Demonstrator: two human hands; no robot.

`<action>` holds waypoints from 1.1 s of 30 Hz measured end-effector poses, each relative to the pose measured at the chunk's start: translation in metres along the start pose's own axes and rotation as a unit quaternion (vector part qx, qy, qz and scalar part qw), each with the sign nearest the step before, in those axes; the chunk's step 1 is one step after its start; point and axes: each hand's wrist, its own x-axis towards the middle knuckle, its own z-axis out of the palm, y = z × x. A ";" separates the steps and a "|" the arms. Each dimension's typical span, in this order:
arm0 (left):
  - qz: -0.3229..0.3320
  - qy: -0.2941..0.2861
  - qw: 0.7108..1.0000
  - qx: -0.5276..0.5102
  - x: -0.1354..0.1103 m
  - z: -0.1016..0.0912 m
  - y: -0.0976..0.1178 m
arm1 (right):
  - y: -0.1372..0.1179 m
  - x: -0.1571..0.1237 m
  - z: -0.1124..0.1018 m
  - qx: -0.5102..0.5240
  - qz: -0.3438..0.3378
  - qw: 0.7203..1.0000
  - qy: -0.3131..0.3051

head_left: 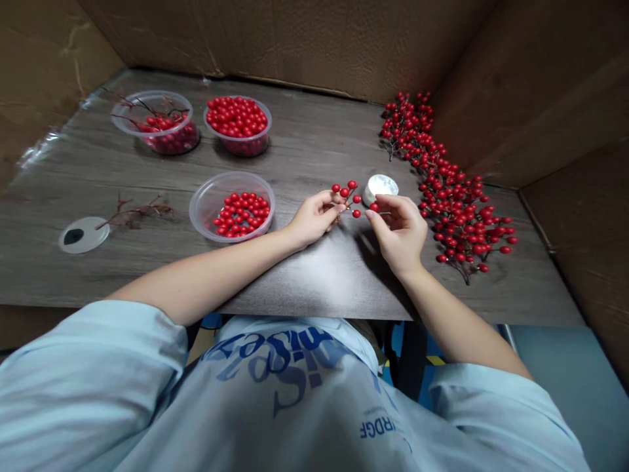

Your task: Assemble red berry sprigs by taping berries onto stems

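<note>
Near the middle of the table, my left hand [317,219] pinches a small berry sprig [350,195] by its stem, with several red berries at its tips. Just to the right, my right hand [400,233] is closed on a single red berry [374,206] between thumb and fingertips. Whether that berry still hangs on a twig, I cannot tell. A small white round tub [379,189] stands right behind my right hand, partly covered by it. Left of my left hand sits a clear plastic bowl [197,208] with loose red berries [242,213] in it.
A long heap of berry branches [452,203] lies along the right. At the back left stand a bowl of berries and twigs [170,124] and a fuller berry bowl [238,121]. Bare twigs [140,211] lie beside a flat disc [91,237]. Cardboard walls [295,46] enclose the table.
</note>
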 end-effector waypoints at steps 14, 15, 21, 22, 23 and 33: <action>0.063 -0.071 0.995 0.013 0.002 -0.008 -0.011 | -0.005 0.003 -0.006 0.010 -0.039 0.999 -0.033; 0.072 -0.075 0.994 0.018 0.002 -0.009 -0.011 | -0.006 0.003 -0.006 0.008 -0.041 0.998 -0.038; 0.143 -0.071 0.984 0.083 0.003 -0.009 -0.013 | -0.012 0.004 -0.005 -0.020 -0.058 0.996 -0.057; 0.156 -0.069 0.980 0.100 0.003 -0.009 -0.012 | -0.012 0.004 -0.005 -0.026 -0.055 0.996 -0.061; 0.167 -0.067 0.977 0.114 0.003 -0.009 -0.012 | -0.013 0.004 -0.005 -0.031 -0.051 0.996 -0.063; 0.180 -0.041 0.969 0.166 0.003 -0.008 -0.013 | -0.009 0.005 -0.003 0.007 0.002 0.998 -0.067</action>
